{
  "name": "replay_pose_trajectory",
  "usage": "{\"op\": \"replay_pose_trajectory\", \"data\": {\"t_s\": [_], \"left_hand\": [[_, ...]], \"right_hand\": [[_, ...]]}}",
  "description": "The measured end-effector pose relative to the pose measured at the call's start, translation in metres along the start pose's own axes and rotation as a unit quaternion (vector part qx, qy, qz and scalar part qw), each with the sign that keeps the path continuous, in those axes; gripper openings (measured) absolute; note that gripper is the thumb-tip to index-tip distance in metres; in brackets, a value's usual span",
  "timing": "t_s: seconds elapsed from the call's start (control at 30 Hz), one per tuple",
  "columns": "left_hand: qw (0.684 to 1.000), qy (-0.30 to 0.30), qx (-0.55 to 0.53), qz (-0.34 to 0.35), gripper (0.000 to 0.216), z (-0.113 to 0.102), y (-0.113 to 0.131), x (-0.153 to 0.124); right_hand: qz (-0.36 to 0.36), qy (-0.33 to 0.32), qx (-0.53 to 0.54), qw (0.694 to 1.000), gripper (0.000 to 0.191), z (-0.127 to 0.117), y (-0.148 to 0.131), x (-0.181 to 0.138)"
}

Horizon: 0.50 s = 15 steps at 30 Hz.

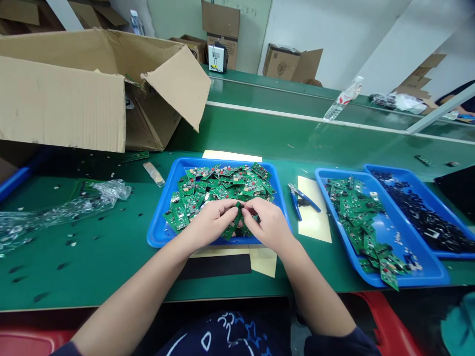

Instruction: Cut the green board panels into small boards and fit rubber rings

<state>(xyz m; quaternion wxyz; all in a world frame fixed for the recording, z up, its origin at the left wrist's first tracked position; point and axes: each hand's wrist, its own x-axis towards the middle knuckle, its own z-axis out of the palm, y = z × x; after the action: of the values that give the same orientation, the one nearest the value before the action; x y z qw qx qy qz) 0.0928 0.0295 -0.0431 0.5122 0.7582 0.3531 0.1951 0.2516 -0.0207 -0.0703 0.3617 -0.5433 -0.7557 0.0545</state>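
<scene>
Over the front part of a blue tray [156, 232] heaped with green circuit boards [218, 185], both of my hands meet at one small green circuit board [230, 229]. My left hand [210, 220] pinches this board between thumb and fingers. On the board's upper end, my right hand [267, 222] is closed with thumb and fingertips at a small black part [240, 205]. Whether that part is fixed to the board I cannot tell. Blue-handled cutting pliers [302, 200] lie to the right of the tray on a pale yellow sheet [315, 225].
A second blue tray [426, 277] holds more boards; one overhangs its front edge. Behind it another blue tray [454, 254] contains small black parts. A large open cardboard box [63, 104] stands at left, near crumpled clear plastic [92, 200]. A water bottle [343, 99] stands on the back ledge.
</scene>
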Motion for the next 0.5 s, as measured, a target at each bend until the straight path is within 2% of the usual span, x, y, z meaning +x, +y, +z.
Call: {"op": "replay_pose_trajectory", "data": {"t_s": [0.33, 0.5], "left_hand": [[0.999, 0.008, -0.028, -0.031, 0.023, 0.0039, 0.0002, -0.0010], [0.998, 0.052, -0.025, -0.005, 0.024, 0.0075, -0.0017, -0.0018]], "right_hand": [[0.010, 0.006, -0.016, 1.000, 0.018, 0.0030, -0.0018, 0.0002], [0.092, 0.009, 0.062, 0.994, 0.012, 0.0046, -0.0051, -0.0010]]}}
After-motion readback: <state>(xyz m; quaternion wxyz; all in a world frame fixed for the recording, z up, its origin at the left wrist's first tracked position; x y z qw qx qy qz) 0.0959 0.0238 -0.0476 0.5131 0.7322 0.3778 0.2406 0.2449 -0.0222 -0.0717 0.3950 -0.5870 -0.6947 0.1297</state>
